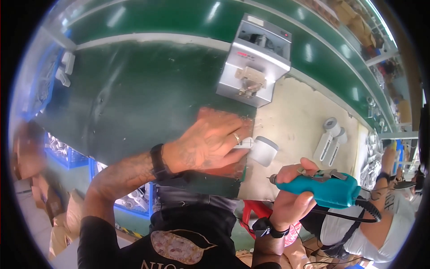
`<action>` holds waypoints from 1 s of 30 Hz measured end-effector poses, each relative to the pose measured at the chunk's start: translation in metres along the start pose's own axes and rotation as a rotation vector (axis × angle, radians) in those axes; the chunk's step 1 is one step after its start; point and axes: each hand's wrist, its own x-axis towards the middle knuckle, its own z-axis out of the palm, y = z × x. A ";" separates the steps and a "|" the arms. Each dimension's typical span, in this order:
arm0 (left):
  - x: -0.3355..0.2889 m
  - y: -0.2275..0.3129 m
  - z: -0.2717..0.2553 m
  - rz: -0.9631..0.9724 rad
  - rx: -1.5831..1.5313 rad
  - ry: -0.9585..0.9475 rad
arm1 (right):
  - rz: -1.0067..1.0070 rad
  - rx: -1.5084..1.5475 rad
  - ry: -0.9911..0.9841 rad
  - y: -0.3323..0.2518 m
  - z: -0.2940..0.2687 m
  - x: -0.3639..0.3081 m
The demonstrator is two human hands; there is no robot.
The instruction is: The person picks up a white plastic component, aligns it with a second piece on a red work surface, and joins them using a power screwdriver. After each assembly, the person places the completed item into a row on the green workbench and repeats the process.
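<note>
My left hand [208, 141] lies over a reddish-brown pad [226, 171] at the table's near edge. Its fingers are closed on a white plastic part [264, 151], whose round, cup-like head sticks out to the right; the rest is mostly hidden under the fingers. In my right hand [286, 207] is a teal electric screwdriver [333, 190], gripped around its body. The bit points left, just below and right of the white part's head, and does not touch it. A coiled black cable runs from the tool's rear.
A silver screw feeder [251, 62] stands beyond my hands. Two similar white parts [330, 140] lie on the pale sheet [300, 112] at right. Blue crates [67, 157] with parts stand at left. A co-worker [374, 224] is close at right. Behind runs a green conveyor [179, 20].
</note>
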 end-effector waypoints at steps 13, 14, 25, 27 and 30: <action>-0.003 -0.018 -0.002 -0.023 -0.102 -0.057 | -0.084 0.021 0.030 -0.002 0.031 0.033; -0.003 -0.023 -0.001 -0.077 -0.163 -0.094 | -0.088 0.101 0.012 -0.006 0.033 0.039; -0.010 -0.030 -0.007 0.000 -0.062 -0.064 | -0.239 0.015 -0.105 0.007 0.104 0.128; -0.011 -0.032 -0.005 0.004 -0.093 -0.045 | -0.301 -0.050 -0.153 0.022 0.114 0.140; -0.014 -0.034 -0.007 -0.010 -0.099 -0.074 | -0.326 -0.039 -0.208 0.038 0.122 0.147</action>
